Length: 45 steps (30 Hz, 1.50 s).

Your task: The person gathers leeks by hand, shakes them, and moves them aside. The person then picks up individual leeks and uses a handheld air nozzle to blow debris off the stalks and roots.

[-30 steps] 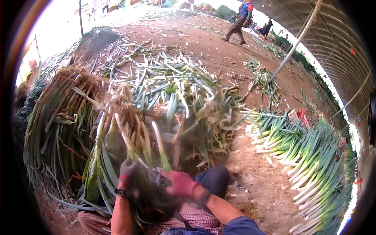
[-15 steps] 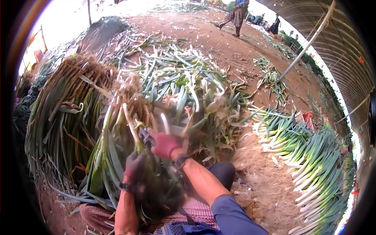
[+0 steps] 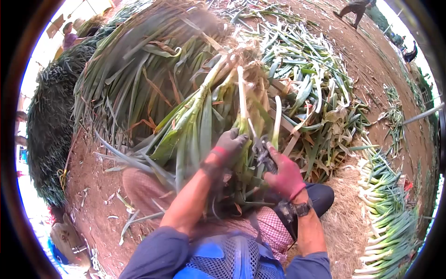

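My left hand [image 3: 228, 148], in a grey glove with a red cuff, is closed around the green part of a leek [image 3: 242, 100]. The leek's white stem points up and away from me. My right hand [image 3: 284, 174], in a red glove with dark fingers, is closed on a small tool [image 3: 252, 128] with a thin, pale, knife-like blade beside that stem. Its handle is mostly hidden by the fingers. Another white leek stem [image 3: 277, 116] stands just right of the tool. Untrimmed leeks [image 3: 200, 104] with rooty ends lie against my left hand's side.
A big pile of leeks [image 3: 134, 79] rises ahead on the left. Cut leaves [image 3: 311, 74] are heaped ahead on the right. Cleaned leeks [image 3: 383, 209] lie in a row at right, beside root trimmings [image 3: 346, 200]. A person [image 3: 355, 11] walks in the distance.
The view has swung left and down, so things appear farther right. My left hand still grips the leek. My right hand, with the tool, has come slightly lower beside the stem.
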Each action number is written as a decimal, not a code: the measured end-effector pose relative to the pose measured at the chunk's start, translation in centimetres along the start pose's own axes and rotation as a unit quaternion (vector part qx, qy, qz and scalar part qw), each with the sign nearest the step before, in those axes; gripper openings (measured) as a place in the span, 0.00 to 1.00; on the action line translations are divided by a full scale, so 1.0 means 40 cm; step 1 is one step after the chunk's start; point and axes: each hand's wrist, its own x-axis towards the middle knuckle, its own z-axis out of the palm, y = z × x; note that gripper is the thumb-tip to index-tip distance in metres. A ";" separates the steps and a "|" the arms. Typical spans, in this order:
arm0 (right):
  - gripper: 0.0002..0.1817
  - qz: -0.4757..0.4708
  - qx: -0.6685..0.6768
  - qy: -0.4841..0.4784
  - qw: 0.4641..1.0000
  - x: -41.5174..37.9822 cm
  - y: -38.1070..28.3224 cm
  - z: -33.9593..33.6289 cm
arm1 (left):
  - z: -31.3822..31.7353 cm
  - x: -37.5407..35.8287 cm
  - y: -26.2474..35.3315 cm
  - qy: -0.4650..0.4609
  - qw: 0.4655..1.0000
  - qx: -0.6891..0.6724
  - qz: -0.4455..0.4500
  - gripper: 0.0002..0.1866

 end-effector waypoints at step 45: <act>0.47 0.007 0.019 -0.079 0.997 -0.093 0.010 0.049 | 0.001 -0.071 0.015 0.185 0.877 0.432 0.100 0.14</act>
